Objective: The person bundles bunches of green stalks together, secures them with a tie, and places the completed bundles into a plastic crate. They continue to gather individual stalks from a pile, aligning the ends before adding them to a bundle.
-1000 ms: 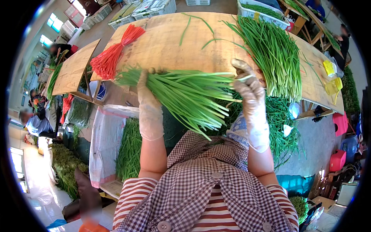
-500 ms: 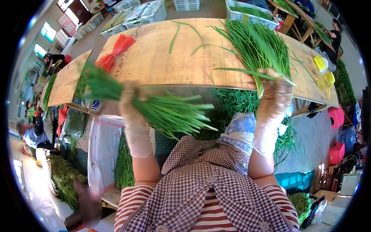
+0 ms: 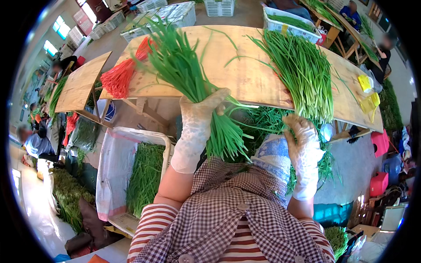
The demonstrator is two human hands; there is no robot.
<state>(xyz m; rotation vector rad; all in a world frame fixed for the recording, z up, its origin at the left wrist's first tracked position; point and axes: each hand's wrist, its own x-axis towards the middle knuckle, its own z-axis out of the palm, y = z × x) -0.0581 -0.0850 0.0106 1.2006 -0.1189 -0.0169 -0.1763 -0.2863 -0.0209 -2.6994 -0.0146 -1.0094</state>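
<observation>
My gloved left hand (image 3: 199,111) is wrapped round a bunch of green chives (image 3: 177,65). It holds them slanted above the table's near edge, leaves up and away, cut ends hanging toward my lap. My gloved right hand (image 3: 303,139) is at the right, below the table edge, with curled fingers. A thin chive leaf (image 3: 265,129) stretches from the bunch to its fingertips. Beyond that hand, a large pile of chives (image 3: 302,72) lies on the wooden table (image 3: 245,83). Bundled red strips (image 3: 119,79) lie at the table's left end, partly behind the bunch.
A lined crate (image 3: 115,175) with loose chives stands at my lower left. More chives (image 3: 263,117) lie below the table edge. Yellow containers (image 3: 369,102) sit at the table's right end. White crates (image 3: 184,16) stand beyond it, and other people work at tables around.
My left hand has swung the bunch rightward and turned it from nearly level to steeply slanted. My right hand has come off the chive pile, down toward me.
</observation>
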